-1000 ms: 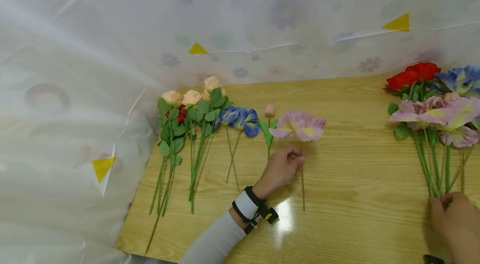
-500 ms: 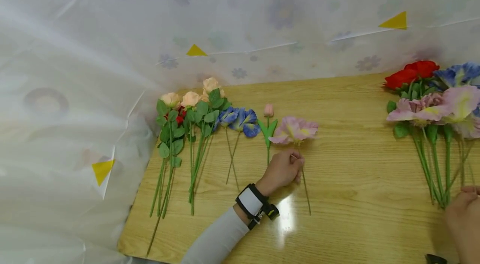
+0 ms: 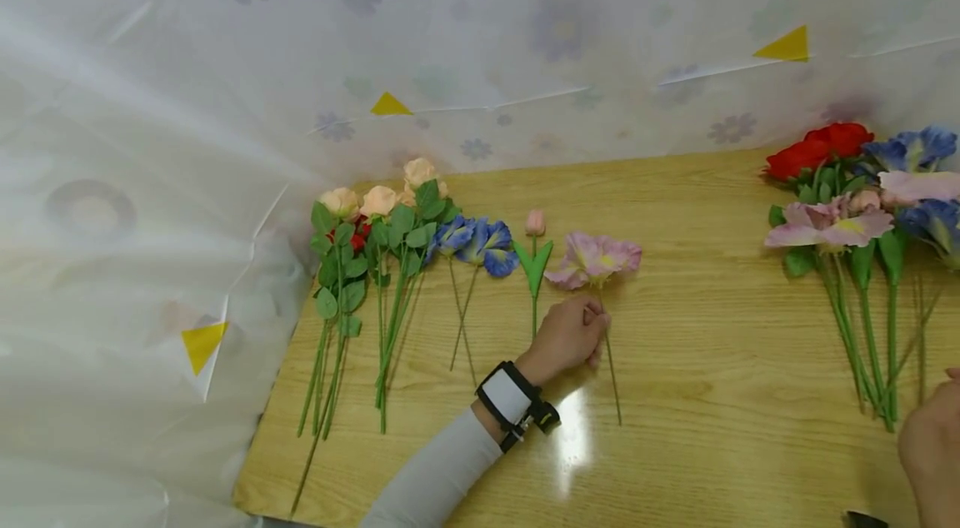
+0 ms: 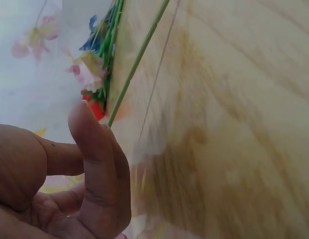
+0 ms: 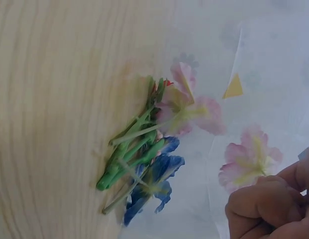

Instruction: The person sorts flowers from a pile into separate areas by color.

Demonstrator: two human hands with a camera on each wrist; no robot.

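Note:
In the head view my left hand [image 3: 572,335] pinches the thin stem of a pink iris [image 3: 596,257] at the middle of the table. The left wrist view shows that stem [image 4: 137,64] running up from the fingertips. At the right edge my right hand [image 3: 933,436] has curled fingers. In the right wrist view it holds a second pink iris [image 5: 251,159], raised apart from a bunch. That bunch lies left of the right hand: red flowers [image 3: 817,151], blue irises [image 3: 911,149], another pink iris [image 3: 828,226] and green stems.
Left of my left hand lie peach roses [image 3: 378,201] with leafy stems, a bit of red flower [image 3: 360,236], blue irises [image 3: 480,243] and a pink tulip [image 3: 535,222]. A white patterned sheet [image 3: 465,28] borders the wooden table [image 3: 705,328] at the back and left.
My right hand has let go of the bunch's stems and moved right, lifting a pink iris off it. The left hand's iris has tilted, its stem end swinging slightly right.

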